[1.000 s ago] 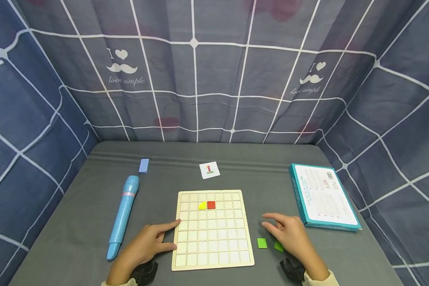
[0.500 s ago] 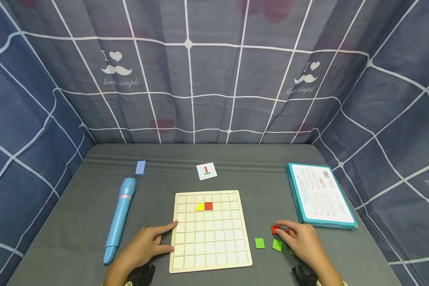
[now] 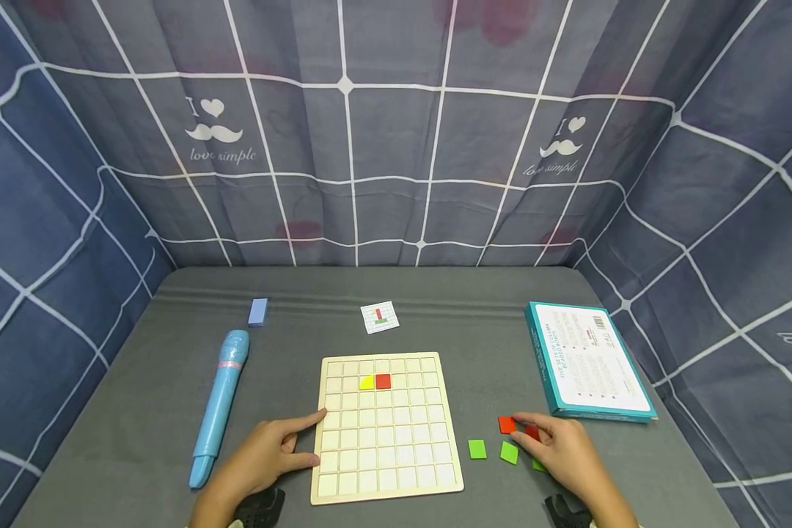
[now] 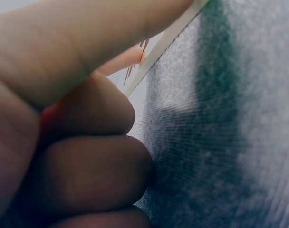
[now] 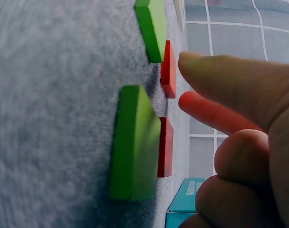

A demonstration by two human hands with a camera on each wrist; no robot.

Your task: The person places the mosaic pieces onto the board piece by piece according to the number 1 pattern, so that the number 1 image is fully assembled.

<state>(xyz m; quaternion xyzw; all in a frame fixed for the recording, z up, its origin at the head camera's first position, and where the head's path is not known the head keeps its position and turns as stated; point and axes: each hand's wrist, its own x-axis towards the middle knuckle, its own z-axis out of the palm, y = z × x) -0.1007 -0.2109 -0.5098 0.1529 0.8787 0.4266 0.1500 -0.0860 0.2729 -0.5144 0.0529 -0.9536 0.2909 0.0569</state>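
Observation:
A pale wooden grid board (image 3: 396, 469) lies at the middle of the table, carrying a yellow quarter-round tile (image 3: 367, 383) beside a red square tile (image 3: 383, 381). My left hand (image 3: 267, 451) touches the board's left edge with index finger and thumb; its other fingers are curled under. My right hand (image 3: 561, 444) hovers at the loose tiles, thumb and index apart with nothing between them. At its fingertips is a loose red tile (image 3: 506, 424); a second red tile (image 5: 165, 147) lies partly behind the fingers. Green tiles (image 3: 477, 449) lie nearer the front, one partly covered by the hand.
Left of the board lies a blue pen-shaped stick (image 3: 219, 411), with a small blue block (image 3: 257, 312) behind it. A printed pattern card (image 3: 379, 317) lies beyond the board. At the right is a teal-edged box (image 3: 590, 359). Grid-patterned curtains (image 3: 396, 147) enclose the table.
My right hand has moved right and slightly toward the front, uncovering a red tile and the green tiles. My left hand stays at the board's edge. The view has shifted slightly.

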